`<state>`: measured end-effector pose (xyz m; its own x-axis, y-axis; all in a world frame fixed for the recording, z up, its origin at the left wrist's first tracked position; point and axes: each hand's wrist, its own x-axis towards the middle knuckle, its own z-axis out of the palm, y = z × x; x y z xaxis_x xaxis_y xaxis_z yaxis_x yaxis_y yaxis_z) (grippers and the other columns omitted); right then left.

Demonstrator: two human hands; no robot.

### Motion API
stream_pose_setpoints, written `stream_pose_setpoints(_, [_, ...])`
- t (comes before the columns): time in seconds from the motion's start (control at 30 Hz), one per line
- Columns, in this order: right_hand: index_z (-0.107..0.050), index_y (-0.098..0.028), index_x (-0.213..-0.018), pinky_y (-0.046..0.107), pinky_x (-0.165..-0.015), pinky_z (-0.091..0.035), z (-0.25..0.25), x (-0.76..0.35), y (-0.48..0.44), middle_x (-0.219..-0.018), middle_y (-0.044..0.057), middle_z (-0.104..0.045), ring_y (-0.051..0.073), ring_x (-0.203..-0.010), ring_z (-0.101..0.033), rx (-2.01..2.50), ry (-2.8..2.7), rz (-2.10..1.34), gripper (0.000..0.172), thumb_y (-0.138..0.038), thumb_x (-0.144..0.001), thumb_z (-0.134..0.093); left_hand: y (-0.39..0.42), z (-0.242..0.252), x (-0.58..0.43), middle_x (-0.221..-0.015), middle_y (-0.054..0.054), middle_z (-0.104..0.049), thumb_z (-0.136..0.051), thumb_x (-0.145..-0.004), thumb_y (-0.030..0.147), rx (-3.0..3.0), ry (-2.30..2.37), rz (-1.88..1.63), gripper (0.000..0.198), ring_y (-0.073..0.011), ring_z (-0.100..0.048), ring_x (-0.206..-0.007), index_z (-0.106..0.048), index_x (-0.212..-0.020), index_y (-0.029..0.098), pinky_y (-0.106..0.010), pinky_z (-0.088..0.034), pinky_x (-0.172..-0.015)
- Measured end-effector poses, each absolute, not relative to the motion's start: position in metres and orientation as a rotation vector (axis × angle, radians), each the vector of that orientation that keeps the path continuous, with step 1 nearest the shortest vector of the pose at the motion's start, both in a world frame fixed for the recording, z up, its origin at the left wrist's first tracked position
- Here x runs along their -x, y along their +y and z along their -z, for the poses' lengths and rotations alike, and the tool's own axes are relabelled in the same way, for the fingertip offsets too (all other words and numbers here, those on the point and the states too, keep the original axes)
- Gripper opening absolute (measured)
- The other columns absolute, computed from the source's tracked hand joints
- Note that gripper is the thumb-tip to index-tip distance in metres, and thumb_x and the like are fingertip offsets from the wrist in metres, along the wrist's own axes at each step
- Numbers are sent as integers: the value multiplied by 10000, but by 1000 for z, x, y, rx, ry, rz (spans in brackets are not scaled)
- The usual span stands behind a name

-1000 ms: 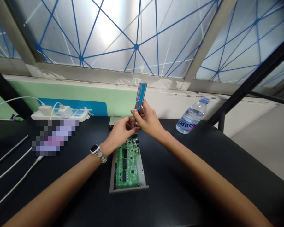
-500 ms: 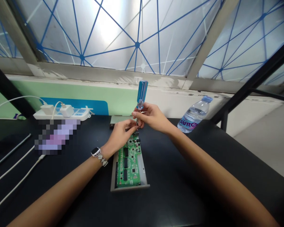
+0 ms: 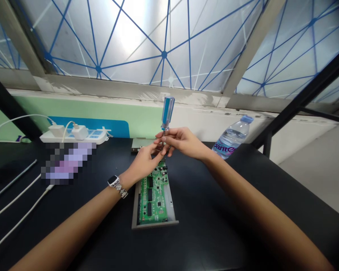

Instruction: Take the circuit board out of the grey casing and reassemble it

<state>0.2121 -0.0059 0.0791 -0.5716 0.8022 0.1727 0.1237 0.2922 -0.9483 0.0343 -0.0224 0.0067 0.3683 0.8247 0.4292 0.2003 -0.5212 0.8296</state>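
Observation:
A screwdriver (image 3: 167, 112) with a blue and clear handle stands nearly upright over the far end of a green circuit board (image 3: 154, 195) in a metal tray (image 3: 155, 226). The fingers of my right hand (image 3: 183, 142) are closed around its shaft just under the handle. My left hand (image 3: 144, 162), with a watch and bracelet at the wrist, pinches near the lower shaft. The screwdriver's tip and the far part of the board are hidden behind my fingers.
Behind my hands lies a flat metal piece (image 3: 138, 143). A water bottle (image 3: 233, 137) stands tilted in view at the right. At the left are a power strip (image 3: 94, 135) with plugs, white cables and a blurred-out object (image 3: 69, 163). A window is beyond the table.
The screwdriver has shifted slightly left and its handle looks turned. My right hand's fingers have changed position on the shaft, and my left fingertips have moved a little.

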Motion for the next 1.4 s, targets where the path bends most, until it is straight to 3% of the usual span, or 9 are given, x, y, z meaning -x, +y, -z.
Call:
stream_pose_setpoints(0.13, [-690,-116,-951,260,-542,-575,-77,-210,-5,-809,67,-747,156,-620,-722,862,-1878,-1230,252,-347,-854,-721,-21,-7,-37,-1003,-83,-745,-644,-914,303,-1864,925,-1204,184,-210,-726,-852,-648,-1041,170,-347,-563,-808])
stream_pose_setpoints(0.33, [-646,-132,-812,223,-482,-544,-79,-206,-8,-689,37,-725,143,-554,-706,954,-1792,-1178,325,-403,-748,-815,-17,0,-40,-928,-95,-752,-744,-838,346,-1672,892,-1233,228,-232,-744,-862,-633,-884,152,-366,-594,-802])
stream_pose_setpoints(0.63, [-581,-171,-774,230,-463,-539,-71,-200,-7,-585,-14,-639,145,-522,-682,976,-1721,-1123,350,-403,-731,-840,-18,-5,-39,-895,-112,-774,-722,-857,381,-1608,844,-1199,262,-259,-746,-899,-715,-878,120,-410,-581,-872])
stream_pose_setpoints(0.73, [-620,-162,-868,226,-448,-530,-76,-202,-7,-693,9,-669,147,-555,-692,959,-1772,-1124,324,-409,-776,-808,-20,-9,-38,-997,-126,-778,-658,-907,403,-1647,759,-1113,295,-269,-725,-1001,-738,-942,121,-414,-551,-938])
stream_pose_setpoints(0.8, [-633,-154,-990,221,-424,-513,-81,-205,-9,-872,55,-712,133,-560,-691,935,-1805,-1168,337,-403,-813,-776,-19,-10,-37,-1035,-129,-772,-604,-942,415,-1712,740,-1071,321,-272,-710,-1036,-739,-968,125,-420,-533,-965])
stream_pose_setpoints(0.9, [-584,-149,-1184,222,-426,-517,-88,-209,-10,-1128,122,-699,122,-584,-699,871,-1850,-1295,418,-364,-859,-733,-16,-8,-35,-978,-106,-767,-562,-965,426,-1788,777,-1064,330,-265,-705,-997,-727,-920,144,-414,-530,-951])
stream_pose_setpoints(1.0, [-569,-137,-1235,220,-452,-535,-90,-212,-9,-1214,144,-679,125,-632,-713,819,-1885,-1386,415,-324,-887,-698,-13,-6,-33,-918,-80,-753,-530,-981,420,-1828,805,-1051,328,-253,-700,-939,-702,-869,165,-398,-538,-915])
stream_pose_setpoints(1.27, [-697,-113,-1088,213,-493,-520,-83,-217,-3,-921,98,-772,140,-640,-724,859,-1919,-1267,297,-316,-870,-710,-20,-13,-35,-1043,-97,-737,-577,-961,416,-1869,802,-1058,280,-231,-695,-957,-668,-1039,163,-377,-542,-880])
stream_pose_setpoints(1.4, [-714,-129,-945,214,-478,-496,-85,-215,-5,-769,58,-759,147,-603,-720,939,-1877,-1156,235,-320,-814,-752,-23,-13,-38,-887,-66,-727,-664,-903,423,-1899,997,-1236,254,-212,-704,-817,-636,-960,177,-337,-549,-749])
